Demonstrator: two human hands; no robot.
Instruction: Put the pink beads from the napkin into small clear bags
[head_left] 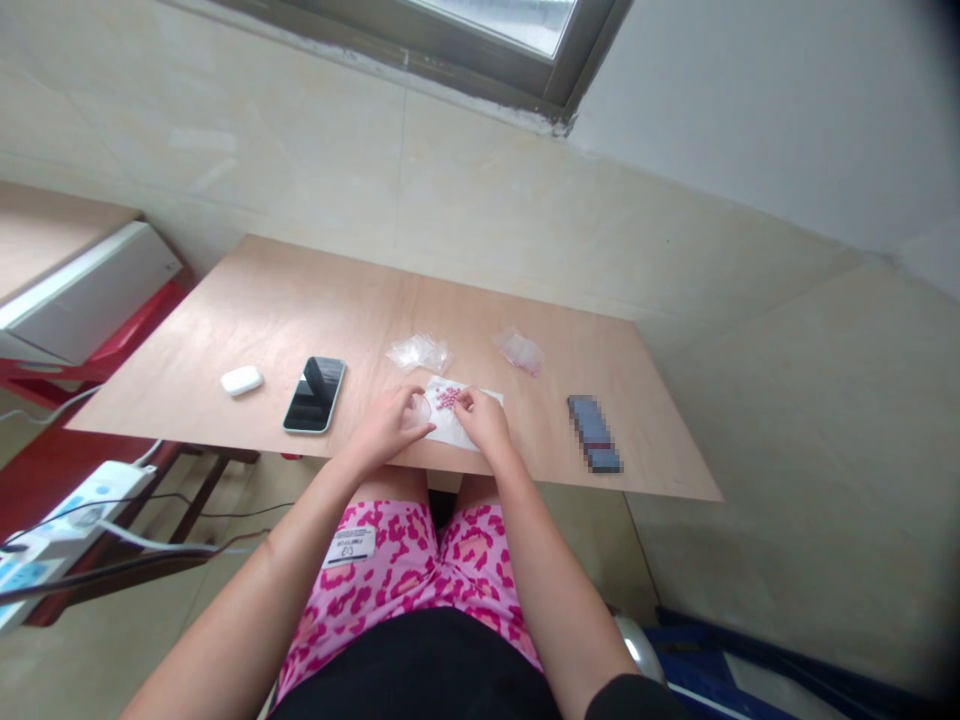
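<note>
Several small pink beads [448,398] lie in a loose pile on a white sheet of paper [448,430] near the table's front edge. My right hand [484,418] is at the right side of the pile, thumb and fingertips pinched together; what they hold is too small to see. At the left edge of the paper, my left hand [390,422] curves its thumb and forefinger around a faint, clear, rounded thing [421,408] whose kind I cannot make out. Just beyond the paper are crumpled clear plastic bags [420,353] and a clear bag with pink bits inside [520,352].
A phone [315,396] and a white earbud case [242,381] lie on the wooden table [300,290] to the left. A dark, pixelated object [594,434] lies at the right. A power strip [82,520] with cables is below left; a wall borders the far edge.
</note>
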